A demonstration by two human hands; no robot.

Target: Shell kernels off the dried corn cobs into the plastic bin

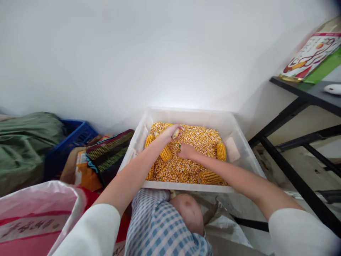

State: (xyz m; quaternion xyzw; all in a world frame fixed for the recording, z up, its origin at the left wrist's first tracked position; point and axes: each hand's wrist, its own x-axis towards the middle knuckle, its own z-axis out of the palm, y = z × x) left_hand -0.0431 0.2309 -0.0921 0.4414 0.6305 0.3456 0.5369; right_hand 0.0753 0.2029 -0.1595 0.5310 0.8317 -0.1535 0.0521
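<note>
A white plastic bin (234, 124) holds loose yellow corn kernels (204, 138) and several whole ears. My left hand (172, 133) is closed round a corn cob (176, 134), whose pale end faces right. Just below and to the right, my right hand (187, 152) is a fist low over the kernels. A small dark green bit shows at its fingers; what it is I cannot make out. One ear of corn (166, 153) lies under my left wrist, another ear (221, 152) leans by the right wall, and a third ear (209, 177) rests near the front rim.
Right of the bin stands a black metal rack (282, 124) with an oil bottle (314, 53) on top. To the left are a blue crate (71, 137), a dark mesh bag (112, 153) and a red-and-white sack (39, 220). A white wall (160, 53) rises behind.
</note>
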